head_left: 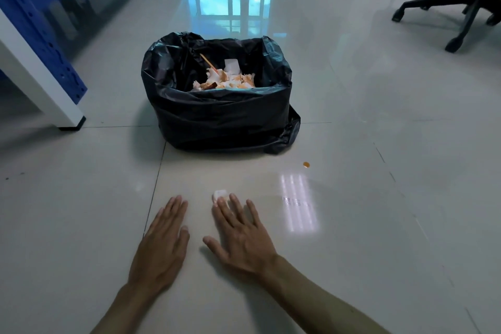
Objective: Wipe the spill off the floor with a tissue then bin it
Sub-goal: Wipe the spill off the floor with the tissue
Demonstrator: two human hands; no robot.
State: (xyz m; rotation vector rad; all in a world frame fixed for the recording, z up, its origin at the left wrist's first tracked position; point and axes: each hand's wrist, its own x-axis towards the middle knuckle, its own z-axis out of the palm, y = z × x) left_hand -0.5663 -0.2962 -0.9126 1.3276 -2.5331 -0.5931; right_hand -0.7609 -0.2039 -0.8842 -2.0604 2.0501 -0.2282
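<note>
From the head camera, both hands lie palm-down with fingers spread on the glossy pale tiled floor [81, 225]. The left hand [160, 247] holds nothing. The right hand [241, 238] has its fingertips [221, 202] on the near edge of one small crumpled white tissue [219, 195], which sticks out just beyond them; whether it is pressed flat or loosely pinched is hard to tell.

One small round orange drop of spill [306, 164] sits ahead and to the right of that tissue, well apart from it and near the front right corner of the one bin lined with a black plastic bag [219, 116]. The right hand is clearly the nearer, so the tissue would likely slide forward and rightward. The bin stands straight ahead, open, holding stained tissue scraps [225, 80].
</note>
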